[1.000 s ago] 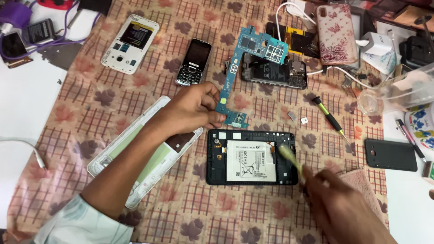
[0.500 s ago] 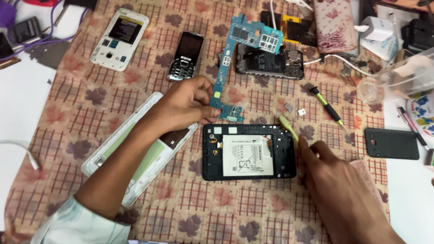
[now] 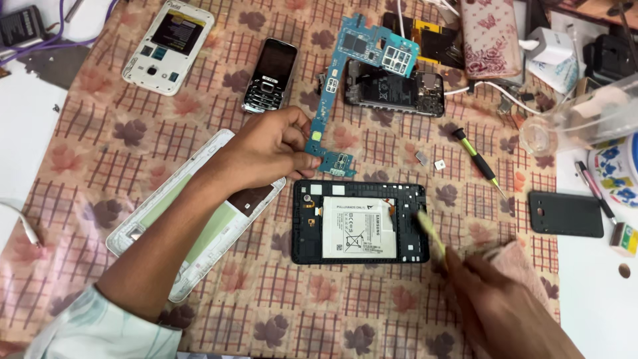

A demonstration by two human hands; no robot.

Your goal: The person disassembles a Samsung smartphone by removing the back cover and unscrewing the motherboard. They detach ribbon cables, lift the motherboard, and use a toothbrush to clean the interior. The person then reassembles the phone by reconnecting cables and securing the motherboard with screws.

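Observation:
My left hand (image 3: 269,147) pinches the lower end of a long blue circuit board (image 3: 359,66) that reaches up and right across the cloth. Just below it lies an opened black tablet body (image 3: 306,229) with a white battery (image 3: 359,228) in its middle. My right hand (image 3: 502,309) at the lower right grips a pale yellow-green brush (image 3: 430,234) whose tip is over the tablet's right edge; the brush is blurred. A pink cloth (image 3: 515,256) lies beside that hand.
A white tablet back cover (image 3: 199,219) lies under my left forearm. At the back are a white phone shell (image 3: 169,43), a black keypad phone (image 3: 269,73) and an opened phone (image 3: 392,90). A screwdriver (image 3: 478,159), black cover (image 3: 565,213) and clear plastic cup (image 3: 585,119) are on the right.
The brush has swept from the tablet's upper right corner down along its right edge, with my right hand pulling back. My left hand keeps its hold on the blue board.

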